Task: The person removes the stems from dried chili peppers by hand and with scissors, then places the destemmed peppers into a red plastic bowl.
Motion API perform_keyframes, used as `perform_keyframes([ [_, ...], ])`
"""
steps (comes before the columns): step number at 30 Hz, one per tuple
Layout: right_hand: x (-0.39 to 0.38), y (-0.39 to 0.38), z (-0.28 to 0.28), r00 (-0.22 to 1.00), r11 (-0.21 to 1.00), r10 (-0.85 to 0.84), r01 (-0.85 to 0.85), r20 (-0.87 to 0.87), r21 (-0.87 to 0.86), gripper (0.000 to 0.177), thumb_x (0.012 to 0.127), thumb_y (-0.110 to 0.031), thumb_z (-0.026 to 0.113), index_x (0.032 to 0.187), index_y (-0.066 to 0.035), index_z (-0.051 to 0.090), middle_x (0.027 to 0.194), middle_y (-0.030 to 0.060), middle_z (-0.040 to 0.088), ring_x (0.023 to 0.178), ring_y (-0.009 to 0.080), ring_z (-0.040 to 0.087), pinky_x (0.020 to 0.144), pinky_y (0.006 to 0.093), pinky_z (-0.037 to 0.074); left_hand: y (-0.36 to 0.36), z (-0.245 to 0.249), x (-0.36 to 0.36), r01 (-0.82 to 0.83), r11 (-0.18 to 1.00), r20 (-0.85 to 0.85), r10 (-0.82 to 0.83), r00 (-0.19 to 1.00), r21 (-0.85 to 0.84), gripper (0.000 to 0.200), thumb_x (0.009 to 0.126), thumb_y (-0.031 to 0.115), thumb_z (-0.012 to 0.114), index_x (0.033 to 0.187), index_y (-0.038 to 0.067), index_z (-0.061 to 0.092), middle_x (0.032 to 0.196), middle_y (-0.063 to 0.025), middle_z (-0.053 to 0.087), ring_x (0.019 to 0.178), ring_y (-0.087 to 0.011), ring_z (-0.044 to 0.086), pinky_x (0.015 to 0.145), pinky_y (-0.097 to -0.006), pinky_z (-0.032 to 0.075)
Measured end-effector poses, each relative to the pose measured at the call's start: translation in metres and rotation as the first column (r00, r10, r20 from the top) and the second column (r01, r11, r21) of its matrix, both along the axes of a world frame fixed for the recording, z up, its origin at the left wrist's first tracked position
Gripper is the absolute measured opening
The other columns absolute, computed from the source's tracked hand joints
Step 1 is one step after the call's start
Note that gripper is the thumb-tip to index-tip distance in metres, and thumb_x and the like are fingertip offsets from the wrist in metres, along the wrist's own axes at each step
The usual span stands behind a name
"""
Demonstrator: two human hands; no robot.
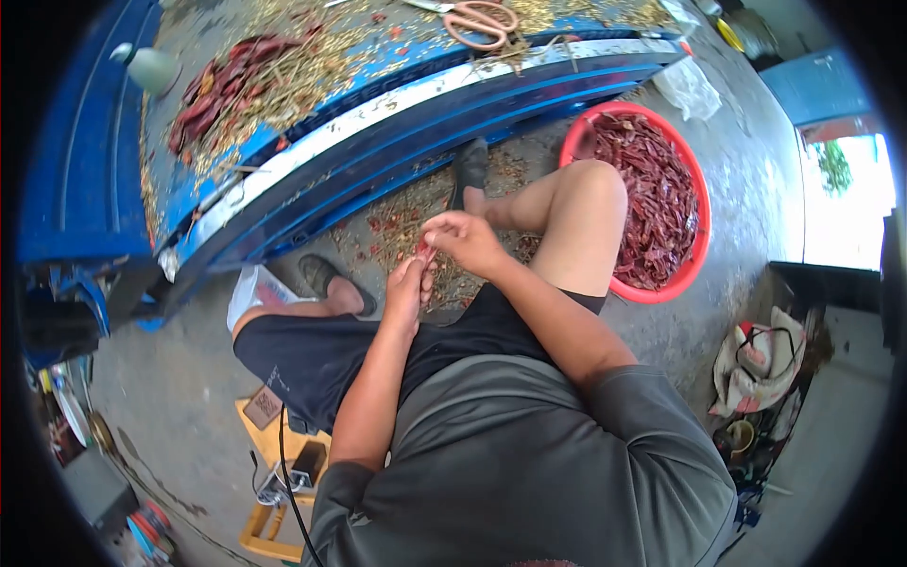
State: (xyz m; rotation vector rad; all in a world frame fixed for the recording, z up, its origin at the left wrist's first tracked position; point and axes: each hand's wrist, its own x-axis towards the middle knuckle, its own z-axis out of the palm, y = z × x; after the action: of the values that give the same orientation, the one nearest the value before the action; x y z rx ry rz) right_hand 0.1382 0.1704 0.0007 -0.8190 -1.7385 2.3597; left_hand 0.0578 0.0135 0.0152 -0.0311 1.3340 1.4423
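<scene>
Both hands meet in front of my lap over a dried red chili (427, 251), most of it covered by fingers. My left hand (408, 288) is closed around its lower part. From above, my right hand (463, 241) pinches the upper end with thumb and forefinger. Right of my knee stands a red basin (700, 180) heaped with dried red chilies (652, 203). On the blue truck bed ahead lies a pile of dark red dried chilies (231, 85) among stems and pale seeds (321, 80).
Scissors with pink handles (480, 24) lie on the truck bed, near its white-edged side panel (378, 111). A pale green spray bottle (146, 68) stands at its left. Chili scraps (383, 227) litter the floor between my feet. Behind me is a wooden stool (274, 529).
</scene>
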Motion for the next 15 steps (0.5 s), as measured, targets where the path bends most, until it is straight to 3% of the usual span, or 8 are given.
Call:
perform_keyframes([
  [2, 0.018, 0.027, 0.028, 0.961, 0.801, -0.202, 0.273, -0.189, 0.532, 0.018, 0.094, -0.009, 0.066, 0.111, -0.003, 0.067, 0.100, 0.0051, 0.071, 0.084, 0.0114, 0.066, 0.077, 0.0255, 0.054, 0.002, 0.003, 0.004, 0.017, 0.999, -0.030, -0.016, 0.999, 0.042, 0.020, 0.100, 0.022, 0.048, 0.094, 0.006, 0.060, 0.061, 0.0041, 0.044, 0.048, -0.0064, 0.036, 0.044, -0.0230, 0.028],
  [3, 0.031, 0.038, 0.072, 0.913, 0.831, -0.401, 0.394, -0.067, 0.394, 0.020, 0.094, -0.012, 0.066, 0.111, -0.004, 0.068, 0.102, 0.0055, 0.071, 0.085, 0.0131, 0.066, 0.079, 0.0271, 0.053, 0.001, -0.006, 0.006, 0.051, 0.998, -0.047, -0.049, 0.998, 0.031, 0.020, 0.099, 0.021, 0.048, 0.093, 0.006, 0.061, 0.061, 0.0042, 0.044, 0.049, -0.0062, 0.036, 0.044, -0.0230, 0.028],
  [4, 0.048, 0.058, 0.106, 0.883, 0.523, -0.456, 0.365, -0.109, 0.770, 0.022, 0.093, -0.015, 0.066, 0.112, -0.004, 0.069, 0.105, 0.0073, 0.071, 0.091, 0.0161, 0.067, 0.084, 0.0293, 0.052, -0.002, -0.012, 0.006, 0.065, 0.998, -0.070, -0.063, 0.996, 0.020, 0.020, 0.098, 0.020, 0.049, 0.092, 0.006, 0.062, 0.062, 0.0042, 0.044, 0.049, -0.0059, 0.036, 0.044, -0.0229, 0.028],
  [6, 0.084, 0.085, 0.169, 0.818, 0.177, -0.545, 0.326, -0.184, 0.929, 0.023, 0.093, -0.013, 0.066, 0.113, -0.003, 0.070, 0.111, 0.0116, 0.070, 0.103, 0.0200, 0.065, 0.093, 0.0306, 0.048, -0.001, -0.012, 0.012, 0.061, 0.997, -0.032, -0.063, 0.998, -0.051, 0.018, 0.096, 0.017, 0.051, 0.090, 0.005, 0.063, 0.062, 0.0041, 0.044, 0.050, -0.0056, 0.036, 0.045, -0.0229, 0.028],
  [8, 0.125, 0.124, 0.177, 0.689, 0.144, -0.679, 0.463, -0.253, 0.875, 0.025, 0.093, -0.012, 0.066, 0.116, -0.003, 0.070, 0.111, 0.0111, 0.069, 0.104, 0.0225, 0.063, 0.094, 0.0341, 0.047, 0.003, -0.017, 0.014, 0.080, 0.997, 0.000, -0.080, 0.997, 0.015, 0.017, 0.096, 0.016, 0.052, 0.091, 0.004, 0.063, 0.062, 0.0042, 0.045, 0.051, -0.0053, 0.036, 0.045, -0.0231, 0.028],
  [11, 0.193, 0.174, 0.155, 0.646, -0.073, -0.740, 0.203, -0.190, 0.976, 0.033, 0.094, -0.015, 0.064, 0.124, -0.001, 0.066, 0.121, 0.0143, 0.066, 0.117, 0.0241, 0.059, 0.105, 0.0358, 0.042, 0.011, -0.028, 0.020, 0.081, 0.990, 0.010, -0.083, 0.996, 0.119, 0.016, 0.096, 0.015, 0.052, 0.092, 0.003, 0.063, 0.062, 0.0043, 0.045, 0.051, -0.0052, 0.036, 0.045, -0.0233, 0.027],
  [14, 0.164, 0.181, 0.149, 0.665, -0.049, -0.706, 0.297, -0.243, 0.954, 0.036, 0.093, -0.016, 0.065, 0.125, 0.000, 0.064, 0.122, 0.0151, 0.065, 0.117, 0.0252, 0.059, 0.105, 0.0357, 0.042, 0.013, -0.022, 0.021, 0.087, 0.990, -0.020, -0.085, 0.996, 0.114, 0.017, 0.096, 0.016, 0.052, 0.093, 0.003, 0.063, 0.062, 0.0047, 0.044, 0.051, -0.0047, 0.036, 0.046, -0.0232, 0.027],
  [15, 0.135, 0.176, 0.153, 0.725, 0.084, -0.646, 0.380, -0.240, 0.921, 0.035, 0.094, -0.014, 0.065, 0.126, 0.001, 0.064, 0.124, 0.0157, 0.064, 0.115, 0.0242, 0.061, 0.102, 0.0348, 0.045, 0.012, -0.017, 0.019, 0.079, 0.990, -0.014, -0.078, 0.997, 0.116, 0.018, 0.096, 0.016, 0.052, 0.093, 0.003, 0.063, 0.062, 0.0052, 0.044, 0.052, -0.0041, 0.036, 0.047, -0.0228, 0.027],
])
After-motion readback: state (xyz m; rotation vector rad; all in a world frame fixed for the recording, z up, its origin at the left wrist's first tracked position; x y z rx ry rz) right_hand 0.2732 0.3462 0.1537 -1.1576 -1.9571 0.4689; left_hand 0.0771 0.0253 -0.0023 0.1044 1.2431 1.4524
